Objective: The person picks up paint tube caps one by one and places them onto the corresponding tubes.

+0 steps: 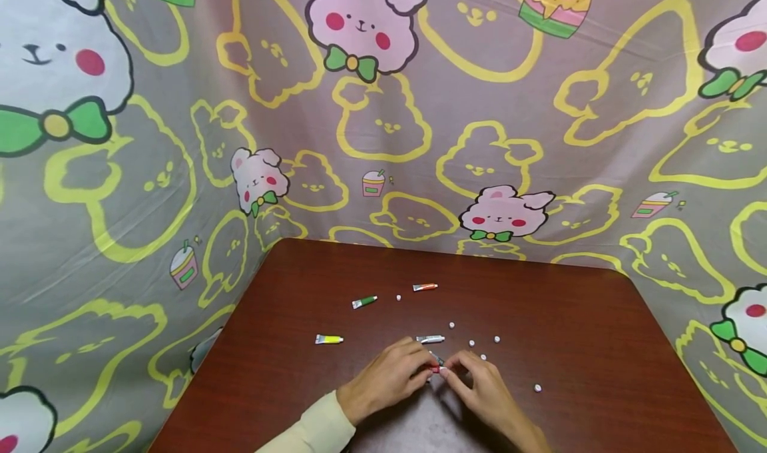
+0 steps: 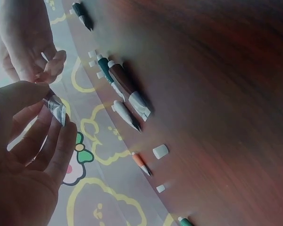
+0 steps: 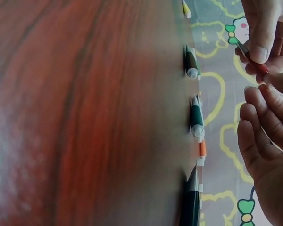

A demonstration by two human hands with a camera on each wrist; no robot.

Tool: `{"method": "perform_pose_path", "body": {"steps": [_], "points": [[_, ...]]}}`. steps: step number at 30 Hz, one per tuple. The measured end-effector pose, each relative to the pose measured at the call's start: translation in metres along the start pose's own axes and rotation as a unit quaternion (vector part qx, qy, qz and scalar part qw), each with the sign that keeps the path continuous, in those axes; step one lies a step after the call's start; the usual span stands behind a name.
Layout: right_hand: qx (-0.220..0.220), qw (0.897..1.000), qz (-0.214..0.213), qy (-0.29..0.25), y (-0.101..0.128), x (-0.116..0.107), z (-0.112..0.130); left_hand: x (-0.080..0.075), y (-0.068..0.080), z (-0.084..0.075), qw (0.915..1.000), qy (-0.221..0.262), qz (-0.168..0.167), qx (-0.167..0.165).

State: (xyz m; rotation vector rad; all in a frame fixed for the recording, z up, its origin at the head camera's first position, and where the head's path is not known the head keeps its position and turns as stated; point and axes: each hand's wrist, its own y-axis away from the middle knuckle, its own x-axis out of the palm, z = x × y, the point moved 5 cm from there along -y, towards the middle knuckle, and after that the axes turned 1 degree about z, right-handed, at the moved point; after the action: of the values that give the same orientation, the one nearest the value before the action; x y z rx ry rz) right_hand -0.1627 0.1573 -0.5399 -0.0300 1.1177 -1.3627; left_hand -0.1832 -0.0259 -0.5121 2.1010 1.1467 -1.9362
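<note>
Presently, my left hand point(image 1: 389, 375) pinches a red-and-silver metal tube point(image 1: 435, 370), my right hand point(image 1: 487, 390) its white end point(image 1: 443, 371): seemingly unfinished. White cylindrical caps point(image 1: 497, 339) lie loose beyond them.

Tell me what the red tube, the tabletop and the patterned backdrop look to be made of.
Red tube: perhaps thin metal or foil laminate, shiny; its flat end looks silvery and creased.
Tabletop: wood or wood-look laminate, semi-gloss; grain-like streaks and a pale sheen show.
Patterned backdrop: probably fabric, mostly matte; it hangs with soft creases.
</note>
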Motion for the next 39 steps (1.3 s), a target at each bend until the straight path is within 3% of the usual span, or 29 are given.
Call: {"method": "perform_pose_path", "body": {"steps": [26, 31, 39], "points": [[0.005, 0.999, 0.023, -0.021, -0.0002, -0.0023, 0.0000, 0.0040, -0.0076, -0.0061, 0.9981, -0.032, -0.015, 0.050], [0.032, 0.999, 0.019, -0.019, 0.0004, -0.0017, -0.0029, 0.0062, -0.0074, -0.0055, 0.9977, -0.039, -0.015, 0.054], [0.082, 0.996, 0.012, -0.028, 0.0016, -0.0022, -0.0074, 0.0073, -0.0078, 0.0019, 0.9992, -0.026, -0.002, 0.031]]}}
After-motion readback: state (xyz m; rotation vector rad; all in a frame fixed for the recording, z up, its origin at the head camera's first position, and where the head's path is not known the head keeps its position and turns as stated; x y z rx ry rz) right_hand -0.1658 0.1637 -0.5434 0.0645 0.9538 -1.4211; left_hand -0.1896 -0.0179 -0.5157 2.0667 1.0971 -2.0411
